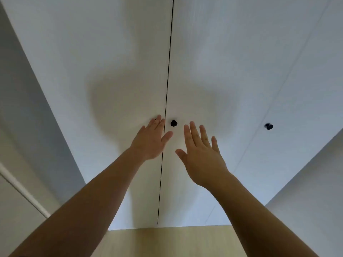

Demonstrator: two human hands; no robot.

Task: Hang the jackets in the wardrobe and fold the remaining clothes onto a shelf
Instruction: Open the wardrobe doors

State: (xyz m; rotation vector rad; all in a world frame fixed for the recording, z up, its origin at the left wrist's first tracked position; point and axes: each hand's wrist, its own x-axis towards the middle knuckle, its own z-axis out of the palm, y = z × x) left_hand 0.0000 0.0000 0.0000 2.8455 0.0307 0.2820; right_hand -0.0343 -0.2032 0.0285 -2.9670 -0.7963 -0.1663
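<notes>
Mid-frame, my left grip (152, 140) and right grip (202, 154) are spread, holding nothing, at the shut wardrobe doors (222, 71). Stiff, probably light panels; I'd pinch the small black knob (174, 123).

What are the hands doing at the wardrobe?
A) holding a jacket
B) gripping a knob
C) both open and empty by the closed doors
C: the left hand and right hand have straight fingers and hold nothing, either side of the black knob, which neither grips; the wardrobe doors are closed.
</notes>
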